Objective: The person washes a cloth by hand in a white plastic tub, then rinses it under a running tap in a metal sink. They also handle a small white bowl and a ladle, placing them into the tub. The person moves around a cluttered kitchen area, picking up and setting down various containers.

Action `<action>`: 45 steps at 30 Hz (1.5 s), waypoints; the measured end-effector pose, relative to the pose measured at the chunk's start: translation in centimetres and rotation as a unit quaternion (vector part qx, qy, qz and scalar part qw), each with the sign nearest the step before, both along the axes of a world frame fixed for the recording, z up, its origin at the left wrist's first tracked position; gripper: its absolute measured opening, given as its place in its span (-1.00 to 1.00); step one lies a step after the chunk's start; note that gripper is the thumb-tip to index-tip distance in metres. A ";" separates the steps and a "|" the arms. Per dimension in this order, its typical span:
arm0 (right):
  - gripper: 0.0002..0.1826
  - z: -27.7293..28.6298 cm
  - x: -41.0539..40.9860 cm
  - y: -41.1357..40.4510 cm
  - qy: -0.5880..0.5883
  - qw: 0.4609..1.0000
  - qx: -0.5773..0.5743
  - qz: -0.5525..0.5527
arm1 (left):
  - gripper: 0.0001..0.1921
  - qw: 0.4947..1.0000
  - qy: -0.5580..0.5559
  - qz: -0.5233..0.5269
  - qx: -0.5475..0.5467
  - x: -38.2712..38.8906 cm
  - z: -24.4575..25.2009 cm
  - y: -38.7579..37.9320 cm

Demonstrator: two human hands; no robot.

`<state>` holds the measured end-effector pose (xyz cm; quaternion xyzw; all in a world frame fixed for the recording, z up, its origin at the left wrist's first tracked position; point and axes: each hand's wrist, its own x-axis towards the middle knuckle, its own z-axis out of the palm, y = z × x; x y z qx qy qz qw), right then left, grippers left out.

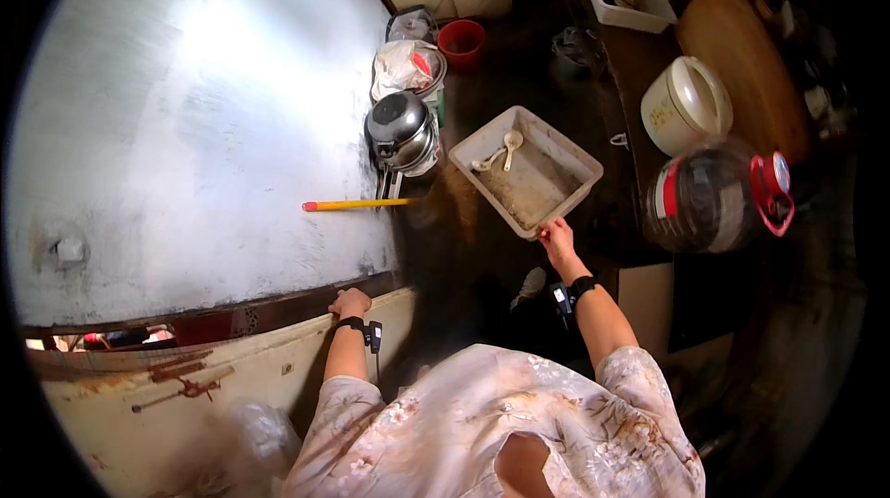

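My right hand (558, 242) grips the near corner of a dingy white plastic tub (474, 181), held out over the dark floor. Two pale spoons lie inside it: a spoon (512, 142) with its bowl towards the back corner, and a second spoon (488, 161) beside it. Dirt and crumbs cover the tub's bottom. My left hand (351, 302) is curled over the edge of an off-white wooden door (299, 345); its fingertips are partly hidden. Both wrists wear black straps with small devices.
Left stands a white wall (208, 150), with a yellow pole (358, 204) against it. A lidded metal pot (400, 124) and a red bucket (461, 44) stand along it. At right are a large plastic bottle (709, 199), a cream lidded bucket (678, 108) and a white bin (629, 19).
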<state>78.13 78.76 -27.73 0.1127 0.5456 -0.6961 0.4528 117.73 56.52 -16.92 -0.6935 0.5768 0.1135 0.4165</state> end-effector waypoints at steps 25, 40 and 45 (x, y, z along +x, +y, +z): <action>-0.94 -13.1 -26.8 -29.8 0.103 0.978 0.139 0.115 | -0.57 0.924 0.316 0.216 0.006 -16.4 -12.2 -10.5; -0.82 -27.6 -38.7 -37.6 0.407 0.791 0.255 0.379 | -0.68 0.904 0.408 0.128 -0.004 -35.5 -17.1 -18.2; -0.81 -36.5 -40.0 -40.5 0.424 0.738 0.262 0.455 | -0.72 0.886 0.461 0.047 0.016 -42.3 -24.2 -23.6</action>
